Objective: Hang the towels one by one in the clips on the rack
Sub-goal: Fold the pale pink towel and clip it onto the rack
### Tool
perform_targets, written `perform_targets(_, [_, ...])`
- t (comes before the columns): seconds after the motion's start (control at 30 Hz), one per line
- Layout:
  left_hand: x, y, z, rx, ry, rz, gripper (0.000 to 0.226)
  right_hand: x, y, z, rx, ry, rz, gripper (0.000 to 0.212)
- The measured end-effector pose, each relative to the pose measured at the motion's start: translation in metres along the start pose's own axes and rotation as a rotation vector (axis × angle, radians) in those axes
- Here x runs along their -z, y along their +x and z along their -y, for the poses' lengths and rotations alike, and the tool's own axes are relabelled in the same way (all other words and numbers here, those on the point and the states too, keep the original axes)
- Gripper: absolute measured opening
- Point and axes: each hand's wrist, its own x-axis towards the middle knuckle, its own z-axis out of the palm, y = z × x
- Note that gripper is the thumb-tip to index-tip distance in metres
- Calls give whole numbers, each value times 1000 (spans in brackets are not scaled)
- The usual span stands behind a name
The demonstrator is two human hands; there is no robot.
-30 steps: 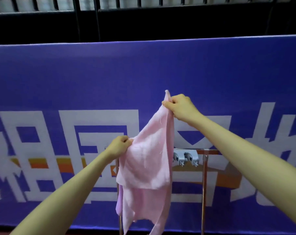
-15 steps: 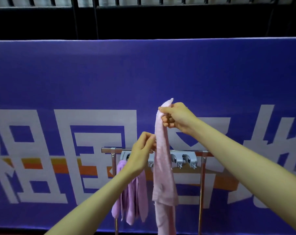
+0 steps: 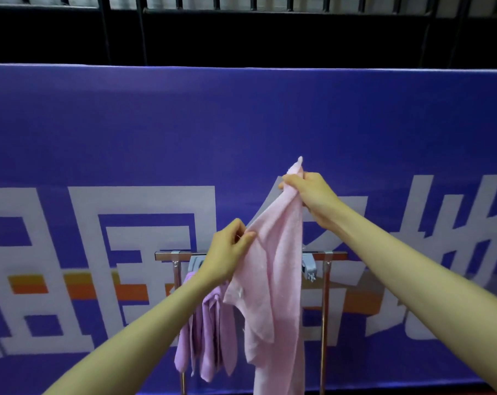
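A person holds up a pink towel with both hands in front of a metal rack. The right hand is up high, with its fingers curled tight around the top corner of the pink towel, and a little tip of cloth sticks out above the fist. The left hand is lower and to the left, and it pinches the side edge of the same towel between its thumb and fingers. The cloth is stretched between the two hands, and the rest of it hangs down long and loose past the bottom of the picture. The towel is above and in front of the rack bar, and it is not in a clip. A grey clip shows on the bar just to the right of the pink towel. A purple towel hangs from the left part of the rack, partly behind the left arm. Behind the rack is a big blue banner with white signs and an orange stripe. Above the banner is a dark fence.
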Motion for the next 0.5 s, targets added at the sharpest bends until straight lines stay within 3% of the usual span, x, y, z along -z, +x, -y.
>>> perform_targets(0.1, [17, 15, -9, -10, 83, -64, 23, 7, -2, -7, -95, 165, -13, 16])
perform_targets(0.17, [31, 24, -16, -43, 146, -61, 23, 11, -4, -10, -64, 163, -10, 19])
perform_targets(0.27, [45, 32, -27, -91, 203, -28, 21, 17, -7, -11, -25, 121, 57, 27])
perform_targets(0.5, [60, 49, -45, -127, 303, -85, 24, 24, -7, -8, -71, 179, 246, 20])
